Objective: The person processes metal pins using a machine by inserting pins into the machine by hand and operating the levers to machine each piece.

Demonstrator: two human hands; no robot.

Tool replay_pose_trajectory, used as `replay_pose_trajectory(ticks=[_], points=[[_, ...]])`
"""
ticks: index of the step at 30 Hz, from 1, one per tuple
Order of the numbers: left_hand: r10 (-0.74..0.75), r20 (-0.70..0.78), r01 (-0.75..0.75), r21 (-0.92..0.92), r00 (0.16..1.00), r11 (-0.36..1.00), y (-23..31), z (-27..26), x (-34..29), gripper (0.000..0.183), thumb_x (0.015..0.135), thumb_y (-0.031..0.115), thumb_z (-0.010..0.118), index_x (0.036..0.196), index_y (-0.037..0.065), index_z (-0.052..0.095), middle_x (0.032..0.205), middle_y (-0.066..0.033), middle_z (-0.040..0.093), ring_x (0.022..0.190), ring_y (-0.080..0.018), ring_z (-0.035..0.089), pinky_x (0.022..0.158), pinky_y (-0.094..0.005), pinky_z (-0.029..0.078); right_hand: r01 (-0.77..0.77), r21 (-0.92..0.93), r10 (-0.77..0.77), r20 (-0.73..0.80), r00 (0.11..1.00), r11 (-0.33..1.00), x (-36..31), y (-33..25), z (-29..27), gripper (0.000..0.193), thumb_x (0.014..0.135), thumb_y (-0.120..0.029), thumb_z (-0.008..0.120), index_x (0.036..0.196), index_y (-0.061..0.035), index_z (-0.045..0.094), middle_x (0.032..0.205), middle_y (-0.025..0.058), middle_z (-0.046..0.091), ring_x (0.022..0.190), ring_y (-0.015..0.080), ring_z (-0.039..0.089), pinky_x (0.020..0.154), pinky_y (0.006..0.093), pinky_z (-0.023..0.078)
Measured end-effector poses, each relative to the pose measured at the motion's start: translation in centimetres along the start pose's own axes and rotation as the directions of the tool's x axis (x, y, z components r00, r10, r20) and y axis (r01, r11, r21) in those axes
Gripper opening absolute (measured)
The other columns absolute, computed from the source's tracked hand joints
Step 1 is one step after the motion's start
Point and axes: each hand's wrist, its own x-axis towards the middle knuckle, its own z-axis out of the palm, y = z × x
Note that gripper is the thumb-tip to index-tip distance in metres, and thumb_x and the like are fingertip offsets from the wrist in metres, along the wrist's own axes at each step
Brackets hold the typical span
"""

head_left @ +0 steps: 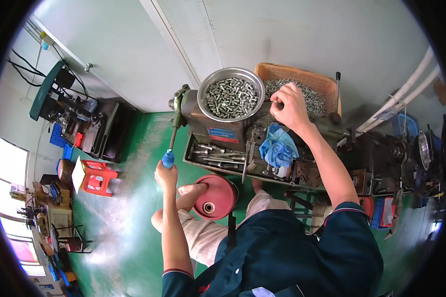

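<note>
Have the left grip (166,176) at 8 o'clock, clenched round a blue-wrapped lever handle (168,159). Have the right grip (290,106) curled at 2, can't tell on what. See blue cloth (278,147) at 6 from there, steel bowl (230,72) of metal pins (233,99) at the view's 12, orange basket (307,77) at 2.
</note>
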Motion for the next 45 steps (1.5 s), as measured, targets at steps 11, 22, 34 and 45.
replay_pose_trajectory(ticks=[11,22,34,45], points=[[0.029,-0.017,-0.029,-0.021,0.999,0.999,-0.3,0.1,0.0,0.019,0.059,0.015,0.057,0.073,0.002,0.051,0.068,-0.0213,0.056,0.070,-0.0398,0.053,0.064,-0.0449,0.042,0.152,-0.034,-0.154,-0.074,0.985,0.988,0.0,-3.6,-3.2,0.012,0.054,-0.007,0.061,0.060,-0.0084,0.051,0.066,0.0024,0.048,0.077,0.0199,0.047,0.069,0.0332,0.038],[0.018,0.001,-0.018,0.013,1.000,1.000,-0.1,0.1,0.1,0.020,0.059,0.015,0.056,0.073,0.002,0.051,0.069,-0.0207,0.056,0.071,-0.0390,0.053,0.064,-0.0447,0.042,0.021,0.006,-0.018,-0.323,0.946,1.000,5.3,-1.0,0.7,0.015,0.062,-0.010,0.064,0.075,-0.0084,0.056,0.074,0.0041,0.054,0.077,0.0236,0.049,0.068,0.0361,0.037],[0.000,0.017,0.000,0.009,1.000,1.000,-0.1,-0.1,0.1,0.021,0.058,0.013,0.056,0.077,0.003,0.056,0.070,-0.0206,0.057,0.072,-0.0380,0.055,0.066,-0.0438,0.043,0.144,0.139,-0.201,0.681,0.705,0.980,7.6,-4.5,7.0,0.008,0.056,-0.007,0.061,0.063,-0.0078,0.058,0.068,0.0042,0.057,0.079,0.0212,0.050,0.070,0.0328,0.042],[0.017,-0.010,-0.017,-0.018,1.000,1.000,-0.4,0.3,0.1,0.018,0.059,0.015,0.056,0.070,0.002,0.051,0.068,-0.0216,0.055,0.069,-0.0394,0.053,0.064,-0.0448,0.042,-0.082,0.265,-0.109,0.631,0.768,0.961,9.1,-3.3,4.8,0.010,0.057,-0.011,0.061,0.064,-0.0057,0.057,0.064,0.0087,0.059,0.063,0.0214,0.057,0.058,0.0327,0.045]])
